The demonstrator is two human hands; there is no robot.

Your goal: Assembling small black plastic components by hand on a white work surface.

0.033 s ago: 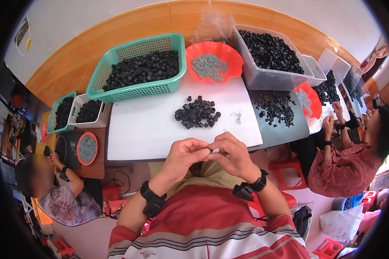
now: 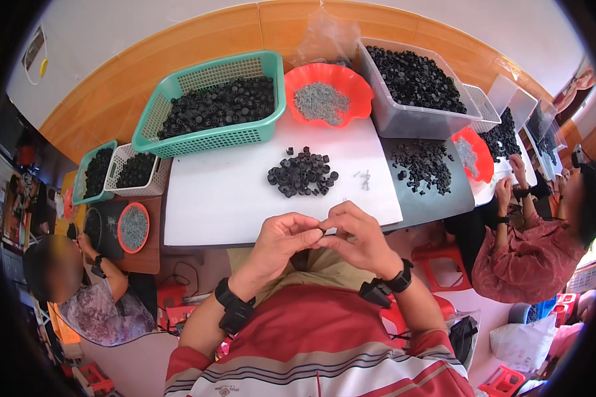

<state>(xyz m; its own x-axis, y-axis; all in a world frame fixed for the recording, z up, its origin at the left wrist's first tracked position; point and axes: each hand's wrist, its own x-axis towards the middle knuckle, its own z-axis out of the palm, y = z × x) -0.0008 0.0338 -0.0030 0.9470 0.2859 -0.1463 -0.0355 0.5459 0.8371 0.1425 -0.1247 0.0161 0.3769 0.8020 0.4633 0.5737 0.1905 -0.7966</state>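
Observation:
My left hand [image 2: 279, 243] and my right hand [image 2: 359, 242] meet over the near edge of the white board [image 2: 212, 208]. Between their fingertips they pinch a small black plastic part [image 2: 323, 231], mostly covered by the fingers. Whether a metal pin is in it I cannot make out. Beyond the hands lies a heap of small black plastic caps [image 2: 303, 173]. To its right are several loose thin metal pins [image 2: 364, 179].
At the back stand a green basket [image 2: 208, 141] of black caps, a red scalloped bowl [image 2: 361, 99] of grey pins and a clear bin [image 2: 420, 122] of black parts. More black pieces [image 2: 422, 167] lie at right. Co-workers sit left and right [image 2: 526, 261].
My right wrist and forearm have shifted very slightly. Both hands keep their pinch on the small black part, and everything else is the same.

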